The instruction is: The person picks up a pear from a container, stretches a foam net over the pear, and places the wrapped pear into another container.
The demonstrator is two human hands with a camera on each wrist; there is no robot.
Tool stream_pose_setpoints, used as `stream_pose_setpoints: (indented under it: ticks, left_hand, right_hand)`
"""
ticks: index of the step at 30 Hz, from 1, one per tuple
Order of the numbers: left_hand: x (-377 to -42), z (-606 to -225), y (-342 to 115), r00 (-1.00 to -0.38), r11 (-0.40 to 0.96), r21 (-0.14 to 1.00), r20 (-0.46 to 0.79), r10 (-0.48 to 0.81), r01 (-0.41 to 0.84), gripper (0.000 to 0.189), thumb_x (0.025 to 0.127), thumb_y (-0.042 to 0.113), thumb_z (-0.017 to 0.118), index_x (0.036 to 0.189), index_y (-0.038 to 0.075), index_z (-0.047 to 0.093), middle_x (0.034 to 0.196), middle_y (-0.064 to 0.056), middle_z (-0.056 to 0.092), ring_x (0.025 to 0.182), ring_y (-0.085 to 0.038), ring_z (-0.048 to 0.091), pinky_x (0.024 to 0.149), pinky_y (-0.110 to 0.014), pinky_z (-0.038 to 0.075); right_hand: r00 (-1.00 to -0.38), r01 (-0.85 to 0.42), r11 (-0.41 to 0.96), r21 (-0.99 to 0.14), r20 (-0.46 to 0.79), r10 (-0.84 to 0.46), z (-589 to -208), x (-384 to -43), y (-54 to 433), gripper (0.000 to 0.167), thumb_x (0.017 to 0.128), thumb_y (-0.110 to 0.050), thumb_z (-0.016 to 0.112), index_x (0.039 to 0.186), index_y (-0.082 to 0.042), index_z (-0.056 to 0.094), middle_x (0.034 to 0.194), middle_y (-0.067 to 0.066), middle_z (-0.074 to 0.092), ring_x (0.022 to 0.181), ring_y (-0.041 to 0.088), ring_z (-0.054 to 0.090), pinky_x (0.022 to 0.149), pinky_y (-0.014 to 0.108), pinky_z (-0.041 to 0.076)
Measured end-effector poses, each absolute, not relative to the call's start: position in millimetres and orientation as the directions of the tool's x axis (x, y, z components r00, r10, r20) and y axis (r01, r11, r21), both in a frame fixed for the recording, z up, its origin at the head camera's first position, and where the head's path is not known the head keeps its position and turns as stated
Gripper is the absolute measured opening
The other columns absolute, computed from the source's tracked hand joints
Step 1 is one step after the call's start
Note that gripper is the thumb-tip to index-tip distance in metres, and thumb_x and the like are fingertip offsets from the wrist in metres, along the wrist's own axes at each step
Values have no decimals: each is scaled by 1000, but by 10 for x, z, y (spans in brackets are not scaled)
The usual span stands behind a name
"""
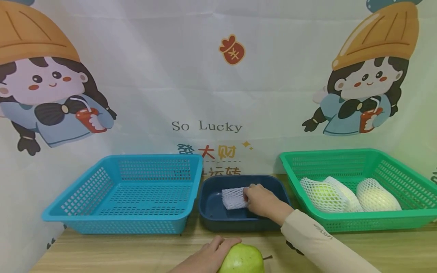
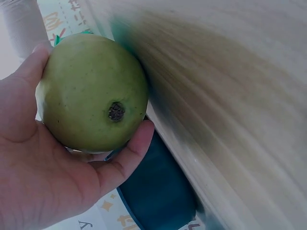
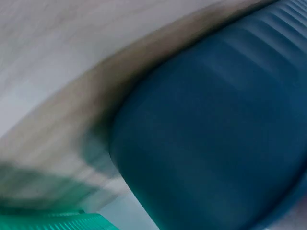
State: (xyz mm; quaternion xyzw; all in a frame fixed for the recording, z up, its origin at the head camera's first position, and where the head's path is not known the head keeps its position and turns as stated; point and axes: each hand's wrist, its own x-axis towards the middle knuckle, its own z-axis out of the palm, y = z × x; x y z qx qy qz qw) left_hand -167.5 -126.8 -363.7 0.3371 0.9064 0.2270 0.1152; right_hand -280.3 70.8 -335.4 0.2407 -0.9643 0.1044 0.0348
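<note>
My left hand (image 1: pixel 209 257) holds a green pear (image 1: pixel 243 261) at the front edge of the head view, its stem pointing right. In the left wrist view the fingers curl round the pear (image 2: pixel 91 86), and the dark blossom end faces the camera. My right hand (image 1: pixel 264 201) reaches into the dark blue bin (image 1: pixel 213 225) and pinches the right end of a white foam net sleeve (image 1: pixel 233 198). The right wrist view is filled mostly by the bin's outer wall (image 3: pixel 206 124), with that hand almost wholly hidden.
To the left stands a blue slotted basket (image 1: pixel 146 195). At the right, a green basket (image 1: pixel 368 217) contains several fruits in foam nets (image 1: pixel 379 197). All stand on a wooden table (image 1: pixel 112 250) before a printed cloth backdrop (image 1: pixel 164 76).
</note>
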Motion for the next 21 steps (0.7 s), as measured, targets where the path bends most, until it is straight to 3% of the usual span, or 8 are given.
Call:
stream_pose_setpoints:
  ticks: [6,13,21]
  left_hand:
    - [-1760,-3784,-1311,-734,643,518,-42,678,564,79,77,54,67,140,27,29,109,3,44,86,-4,44,72,-27,44]
    - [-1676,-3574,-1303,-748,596,635,-40,662,492,75,74,35,75,135,15,36,115,0,44,96,-5,43,81,-27,45]
    - [-1642,-3502,-1344,-787,573,721,-61,614,390,72,70,32,79,128,18,38,110,2,46,92,-6,46,77,-28,45]
  right_hand:
    - [-874,-486,841,-237,156,-461,-3231,-2749,738,7,83,-5,65,82,-8,59,77,4,55,70,17,50,63,33,45]
    - [-881,-473,827,-304,178,-439,-3122,-2661,791,7,84,-10,66,83,-10,59,76,1,55,69,14,48,62,29,43]
    - [-865,-501,774,-387,239,-441,-3017,-2525,954,6,84,-10,66,86,-10,60,73,-2,54,67,11,46,60,23,41]
